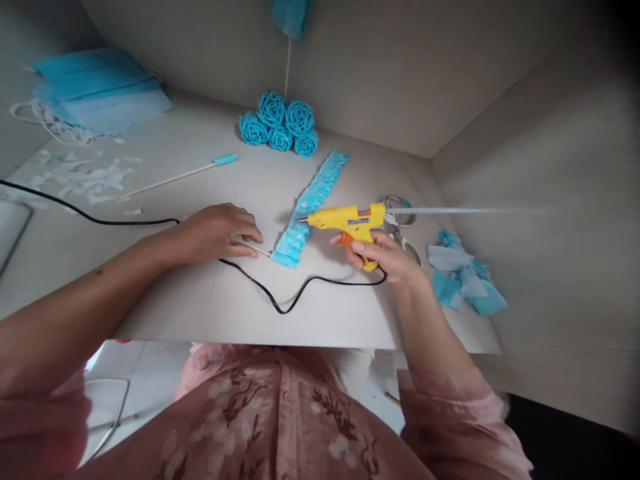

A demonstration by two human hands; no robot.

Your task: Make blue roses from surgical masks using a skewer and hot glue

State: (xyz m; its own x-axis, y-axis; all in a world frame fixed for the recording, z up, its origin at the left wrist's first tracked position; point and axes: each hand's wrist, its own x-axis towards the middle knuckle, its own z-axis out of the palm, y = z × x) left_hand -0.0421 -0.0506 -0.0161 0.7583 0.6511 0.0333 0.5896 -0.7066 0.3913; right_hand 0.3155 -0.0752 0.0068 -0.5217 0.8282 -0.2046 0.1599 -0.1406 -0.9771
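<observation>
My right hand (pixel 377 253) is closed round the handle of a yellow glue gun (pixel 345 217), its fingers by the orange trigger. A long clear glue stick (pixel 450 211) sticks out of the gun's back. The nozzle points left, over or touching a pleated light-blue fabric strip (pixel 320 190) that lies slantwise on the table. My left hand (pixel 220 233) is closed on a thin wooden skewer (pixel 257 249), whose tip meets the near end of the strip. The rest of that skewer is hidden under the hand.
Behind the strip are several blue fabric roses (pixel 280 123). A second skewer with a blue tip (pixel 225 159), white scraps (pixel 87 177) and face masks (pixel 100 83) lie left. Scissors (pixel 410 250) and blue-white scraps (pixel 467 273) lie right. A black cord (pixel 285 310) crosses the front.
</observation>
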